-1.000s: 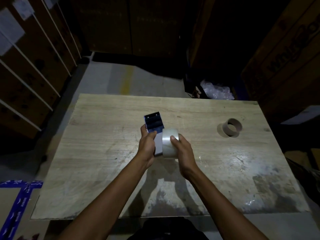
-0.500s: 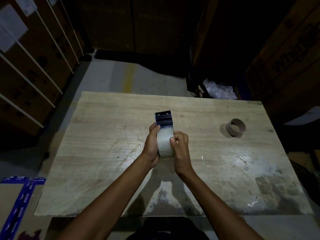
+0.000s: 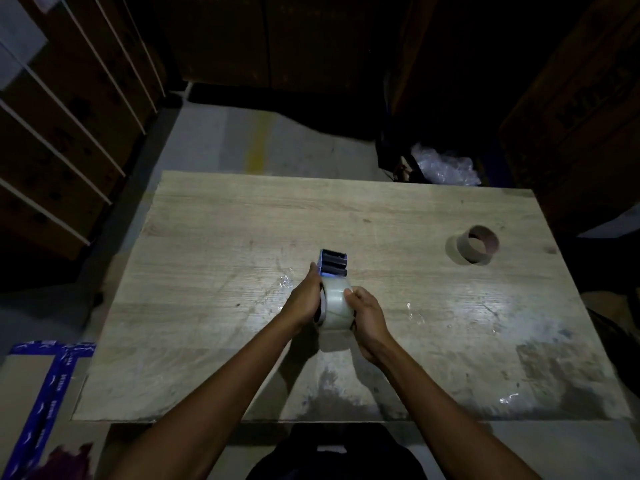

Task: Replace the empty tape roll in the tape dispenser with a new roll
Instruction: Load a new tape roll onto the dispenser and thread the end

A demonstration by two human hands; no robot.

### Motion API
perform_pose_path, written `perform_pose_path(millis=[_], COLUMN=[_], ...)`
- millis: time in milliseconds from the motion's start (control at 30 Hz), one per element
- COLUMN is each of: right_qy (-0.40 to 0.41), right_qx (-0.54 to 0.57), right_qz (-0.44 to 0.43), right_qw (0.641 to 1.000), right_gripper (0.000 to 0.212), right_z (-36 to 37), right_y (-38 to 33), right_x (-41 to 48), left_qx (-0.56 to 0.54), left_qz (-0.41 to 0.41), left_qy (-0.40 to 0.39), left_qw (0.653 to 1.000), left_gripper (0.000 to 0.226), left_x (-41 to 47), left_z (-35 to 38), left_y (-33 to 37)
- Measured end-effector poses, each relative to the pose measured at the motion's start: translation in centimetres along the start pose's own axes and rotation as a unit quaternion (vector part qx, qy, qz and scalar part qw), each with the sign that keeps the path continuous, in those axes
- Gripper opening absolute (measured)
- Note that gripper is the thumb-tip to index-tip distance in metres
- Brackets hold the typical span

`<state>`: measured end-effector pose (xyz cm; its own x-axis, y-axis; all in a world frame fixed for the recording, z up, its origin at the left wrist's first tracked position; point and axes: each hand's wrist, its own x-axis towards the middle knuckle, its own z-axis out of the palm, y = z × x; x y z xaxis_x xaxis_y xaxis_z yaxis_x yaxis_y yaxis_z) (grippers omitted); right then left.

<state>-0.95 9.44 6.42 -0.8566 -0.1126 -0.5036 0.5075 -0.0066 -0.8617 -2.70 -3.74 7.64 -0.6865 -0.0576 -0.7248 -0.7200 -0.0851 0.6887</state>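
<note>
Above the centre of the worktop (image 3: pixel 214 237), the left hand (image 3: pixel 304 299) is gripping the tape dispenser (image 3: pixel 333 263). The right hand (image 3: pixel 367 313) is closing around the clear tape roll (image 3: pixel 334 306) seated against it. The empty core (image 3: pixel 479 244) is lying at 2 o'clock, well apart.

Worn wooden table (image 3: pixel 214 237), grey concrete floor (image 3: pixel 221 143), dim room, cardboard boxes (image 3: pixel 59 133).

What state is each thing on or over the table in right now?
Tape dispenser: held above the table, left hand gripping it.
New clear tape roll: at the dispenser, right hand on it; whether seated, cannot tell.
Empty cardboard core: out, lying on the table, far right.
</note>
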Motion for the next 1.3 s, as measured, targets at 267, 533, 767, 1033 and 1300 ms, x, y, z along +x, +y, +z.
perform_pose_path(millis=[267, 533, 767, 1033, 1300], right_qy=[0.051, 0.012, -0.039, -0.049, -0.046], right_qx=[-0.032, -0.079, -0.142, -0.109, -0.088], right_qz=[0.044, 0.008, 0.004, 0.006, 0.004], right_qw=[0.997, 0.997, 0.989, 0.993, 0.995], right_gripper=[0.015, 0.015, 0.029, 0.017, 0.017], right_z=[-0.1, -1.0, -1.1, -1.8, -1.8], right_y=[1.3, 1.1, 0.8, 0.2, 0.8], right_x=[1.5, 1.7, 1.7, 1.1, 0.8], left_qx=[0.289, 0.136, -0.031, -0.091, -0.133], left_qz=[0.140, 0.182, 0.052, 0.032, 0.042], left_qy=[0.092, 0.115, 0.083, -0.020, -0.073], left_qw=[0.943, 0.967, 0.995, 0.995, 0.988], left_gripper=[0.033, 0.021, 0.026, 0.019, 0.015], left_x=[0.7, 0.6, 1.5, 1.4, 1.0], left_z=[-0.5, -0.7, -0.7, -1.5, -2.0], left_y=[-3.7, -4.2, -3.4, -3.7, -4.6])
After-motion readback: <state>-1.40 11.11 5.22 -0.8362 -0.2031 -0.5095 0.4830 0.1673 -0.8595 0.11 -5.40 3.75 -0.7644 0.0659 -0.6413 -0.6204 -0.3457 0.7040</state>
